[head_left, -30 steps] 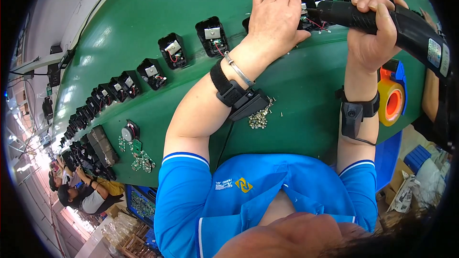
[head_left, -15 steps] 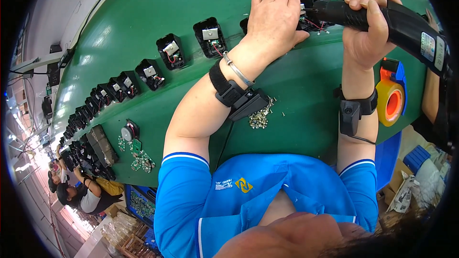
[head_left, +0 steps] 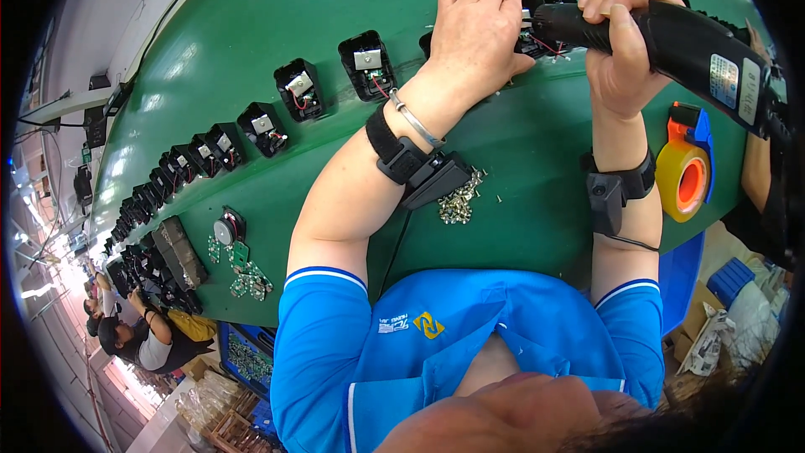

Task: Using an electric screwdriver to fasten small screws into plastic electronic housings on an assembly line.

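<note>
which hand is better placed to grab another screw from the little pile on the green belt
Left, probably. The left hand only rests on the black housing, and its forearm lies right beside the screw pile. The right hand is wrapped around the electric screwdriver.

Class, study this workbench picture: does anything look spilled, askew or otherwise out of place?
Mostly orderly: black housings sit in a row on the green belt. A loose heap of small screws lies scattered by the left wrist, some strayed apart. The right hand grips a power screwdriver; the left hand steadies the work.
</note>
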Demonstrator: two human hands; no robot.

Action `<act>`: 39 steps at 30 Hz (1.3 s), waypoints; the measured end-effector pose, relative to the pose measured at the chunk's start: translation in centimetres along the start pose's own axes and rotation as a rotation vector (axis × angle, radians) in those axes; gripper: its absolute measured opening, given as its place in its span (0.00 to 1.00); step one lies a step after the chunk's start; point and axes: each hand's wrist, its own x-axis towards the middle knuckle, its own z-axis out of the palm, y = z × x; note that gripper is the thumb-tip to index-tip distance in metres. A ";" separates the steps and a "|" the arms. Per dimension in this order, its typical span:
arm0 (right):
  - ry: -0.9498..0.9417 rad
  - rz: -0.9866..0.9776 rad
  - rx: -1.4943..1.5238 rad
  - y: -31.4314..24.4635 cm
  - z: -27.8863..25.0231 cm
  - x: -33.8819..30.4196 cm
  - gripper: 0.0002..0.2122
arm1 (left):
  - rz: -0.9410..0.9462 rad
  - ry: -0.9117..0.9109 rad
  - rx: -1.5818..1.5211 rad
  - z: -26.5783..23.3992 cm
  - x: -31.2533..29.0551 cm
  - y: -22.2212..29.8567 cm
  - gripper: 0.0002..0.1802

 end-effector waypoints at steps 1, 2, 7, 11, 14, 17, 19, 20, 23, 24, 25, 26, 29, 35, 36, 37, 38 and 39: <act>-0.003 -0.001 0.002 0.0 0.0 0.0 0.16 | -0.014 -0.026 -0.017 -0.1 0.0 0.0 0.33; -0.007 -0.002 0.007 0.0 0.1 -0.1 0.16 | -0.015 -0.026 -0.015 -0.2 0.0 0.0 0.33; -0.030 -0.005 -0.002 0.4 0.2 -0.3 0.16 | -0.009 -0.077 -0.006 -0.1 0.1 -0.3 0.33; -0.038 0.036 0.012 0.3 0.3 0.1 0.17 | 0.032 0.006 0.001 0.4 0.1 -0.6 0.27; -0.302 -0.326 -0.676 -1.6 -0.2 1.0 0.16 | 0.012 0.003 0.011 -0.1 -0.1 -0.8 0.29; 0.037 0.029 -0.016 -4.5 -0.4 0.8 0.14 | 0.000 0.030 -0.050 -1.3 -0.7 -1.0 0.26; 0.045 0.018 0.180 -5.7 -2.9 0.9 0.15 | 0.236 -0.085 -0.153 -2.3 -0.1 -0.2 0.16; 0.047 0.021 0.194 -5.6 -2.7 0.6 0.15 | 0.230 -0.090 -0.142 -2.6 -0.5 -0.6 0.16; 0.085 0.135 0.125 -5.6 -2.4 0.2 0.14 | 0.347 -0.251 -0.124 -2.8 -0.8 -1.0 0.06; 0.087 0.131 0.124 -5.6 -2.3 0.2 0.14 | 0.352 -0.252 -0.123 -2.7 -0.7 -0.9 0.06; 0.092 0.138 0.115 -5.6 -2.3 0.1 0.14 | 0.397 -0.282 -0.119 -2.6 -0.7 -0.8 0.06; 0.096 0.148 0.105 -5.6 -2.4 0.1 0.15 | 0.441 -0.312 -0.117 -2.4 -0.6 -0.7 0.06; 0.100 0.165 0.098 -5.5 -2.6 0.0 0.15 | 0.443 -0.366 -0.161 -2.4 -0.1 -0.9 0.06; 0.114 0.199 0.104 -5.3 -2.3 -0.3 0.16 | 0.465 -0.328 -0.201 -2.4 -0.3 -1.0 0.05; 0.112 0.201 0.106 -5.3 -2.1 -0.4 0.16 | 0.469 -0.332 -0.196 -2.5 -0.4 -1.0 0.05; 0.100 0.210 0.130 -5.3 -1.9 -0.5 0.16 | 0.465 -0.331 -0.195 -2.5 -0.6 -1.2 0.05; 0.088 0.219 0.155 -5.3 -1.6 -0.7 0.16 | 0.445 -0.317 -0.181 -2.6 -0.7 -1.3 0.05; 0.091 0.242 0.131 -5.1 -1.2 -0.9 0.16 | 0.423 -0.304 -0.166 -2.8 -0.8 -1.4 0.06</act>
